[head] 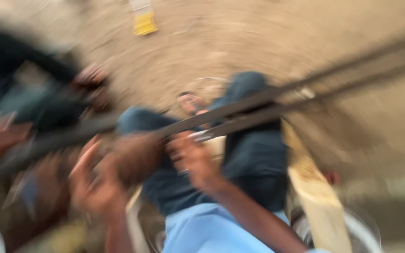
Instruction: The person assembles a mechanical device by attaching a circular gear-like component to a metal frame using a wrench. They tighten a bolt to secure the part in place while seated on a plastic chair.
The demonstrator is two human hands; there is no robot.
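Your right hand (194, 159) is wrapped around the long dark metal rods (258, 105), which cross your knees; your left hand (97, 180) hovers beside them, its grip lost in blur.

Long dark bars (277, 100) cross the lap, blocking both hands (191, 159).

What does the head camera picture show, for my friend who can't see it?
A very blurry view down at a person's two hands, the left hand and right hand, at long dark metal bars crossing their dark-trousered knees. Sandy ground lies beyond.
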